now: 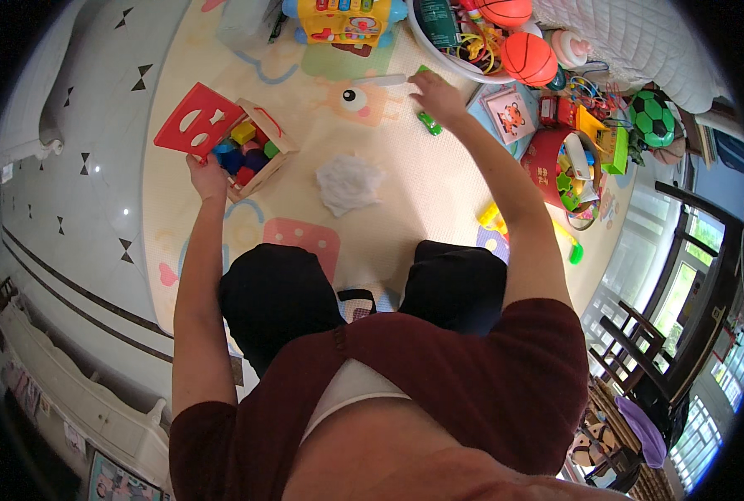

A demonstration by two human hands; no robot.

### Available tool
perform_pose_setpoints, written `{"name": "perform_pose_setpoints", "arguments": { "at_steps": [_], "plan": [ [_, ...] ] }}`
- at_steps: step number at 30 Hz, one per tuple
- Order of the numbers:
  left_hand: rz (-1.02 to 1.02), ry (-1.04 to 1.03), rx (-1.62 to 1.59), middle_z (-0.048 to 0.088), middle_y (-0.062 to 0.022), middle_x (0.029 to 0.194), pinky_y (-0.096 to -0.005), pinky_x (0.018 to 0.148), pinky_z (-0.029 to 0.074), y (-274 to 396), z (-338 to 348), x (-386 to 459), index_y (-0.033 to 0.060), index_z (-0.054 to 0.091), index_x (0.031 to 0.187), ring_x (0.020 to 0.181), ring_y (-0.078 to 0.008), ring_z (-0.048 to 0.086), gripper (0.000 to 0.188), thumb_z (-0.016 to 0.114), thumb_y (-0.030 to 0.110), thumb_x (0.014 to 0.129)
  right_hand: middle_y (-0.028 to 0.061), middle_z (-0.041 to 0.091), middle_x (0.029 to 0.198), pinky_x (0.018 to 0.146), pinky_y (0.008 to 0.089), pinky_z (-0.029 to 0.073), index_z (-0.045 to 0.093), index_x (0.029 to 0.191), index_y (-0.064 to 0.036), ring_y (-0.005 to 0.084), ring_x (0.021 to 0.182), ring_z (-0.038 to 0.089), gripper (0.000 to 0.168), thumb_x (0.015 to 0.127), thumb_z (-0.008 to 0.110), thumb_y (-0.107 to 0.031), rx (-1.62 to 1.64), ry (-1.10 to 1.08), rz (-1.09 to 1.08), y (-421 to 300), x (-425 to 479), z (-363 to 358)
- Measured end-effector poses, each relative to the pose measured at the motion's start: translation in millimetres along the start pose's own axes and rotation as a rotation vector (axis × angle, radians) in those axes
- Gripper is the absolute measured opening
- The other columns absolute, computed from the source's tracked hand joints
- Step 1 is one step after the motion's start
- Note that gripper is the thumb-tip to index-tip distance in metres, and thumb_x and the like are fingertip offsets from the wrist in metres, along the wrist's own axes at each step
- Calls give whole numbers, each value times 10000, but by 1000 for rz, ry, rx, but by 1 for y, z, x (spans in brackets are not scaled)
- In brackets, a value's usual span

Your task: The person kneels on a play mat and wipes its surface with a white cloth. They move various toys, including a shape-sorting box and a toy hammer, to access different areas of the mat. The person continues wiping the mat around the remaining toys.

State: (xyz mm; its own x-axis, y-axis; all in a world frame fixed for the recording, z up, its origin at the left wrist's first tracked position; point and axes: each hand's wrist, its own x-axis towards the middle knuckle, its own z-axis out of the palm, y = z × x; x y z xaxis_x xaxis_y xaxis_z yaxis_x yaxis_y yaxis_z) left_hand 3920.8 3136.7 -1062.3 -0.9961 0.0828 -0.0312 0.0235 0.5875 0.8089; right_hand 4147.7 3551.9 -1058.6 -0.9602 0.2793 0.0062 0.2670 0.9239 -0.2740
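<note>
My left hand [208, 180] grips the near edge of a red lid [212, 113] with cut-out shapes, holding it tilted up. The lid belongs to a wooden shape-sorter box [270, 172] with a red cord handle, filled with coloured blocks [247, 150]. My right hand [439, 99] reaches forward over the play mat, fingers apart. Just beyond its fingers lies a green piece [423, 69], partly hidden by the hand. A white flat strip [381, 81] lies left of the fingertips, and a green toy car [430, 123] sits below the hand. A crumpled white cloth or tissue [349, 183] lies between both hands.
A white tub [419, 37] of toys and balls stands at the back right. Books [511, 116], a red round bin [541, 166] of toys and a green ball [652, 119] line the right side. A yellow toy [491, 216] lies beside my right arm. An activity toy [347, 22] stands ahead.
</note>
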Motion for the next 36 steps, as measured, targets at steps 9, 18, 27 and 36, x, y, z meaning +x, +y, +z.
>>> {"name": "perform_pose_setpoints", "arguments": {
  "at_steps": [9,18,27,36],
  "plan": [
    [11,6,63,605,-170,968,-341,757,465,17,-1,-5,-8,449,1118,865,-272,602,326,534,156,850,124,555,1016,744,398,508,544,1028,-69,304,931,589,206,840,478,-120,-15,-221,222,-25,71,75],
    [17,-5,-36,590,-155,996,-323,759,464,4,-2,-2,-6,448,1118,862,-243,592,304,525,130,858,92,603,907,645,424,481,579,927,-118,301,794,604,137,839,542,-217,101,274,119,2,1,-66],
    [20,-26,60,582,-179,1022,-351,798,452,6,-1,0,-1,447,1137,914,-289,581,331,522,163,860,51,638,863,609,369,496,648,953,-179,261,751,628,172,845,543,-263,-103,369,265,48,-1,-74],
    [44,-24,-8,590,-182,1024,-360,795,453,2,1,3,1,454,1126,930,-299,585,325,525,154,849,99,593,1068,725,412,503,594,1059,-121,273,922,614,333,798,590,-328,-209,-173,509,61,-51,21]
  ]
}}
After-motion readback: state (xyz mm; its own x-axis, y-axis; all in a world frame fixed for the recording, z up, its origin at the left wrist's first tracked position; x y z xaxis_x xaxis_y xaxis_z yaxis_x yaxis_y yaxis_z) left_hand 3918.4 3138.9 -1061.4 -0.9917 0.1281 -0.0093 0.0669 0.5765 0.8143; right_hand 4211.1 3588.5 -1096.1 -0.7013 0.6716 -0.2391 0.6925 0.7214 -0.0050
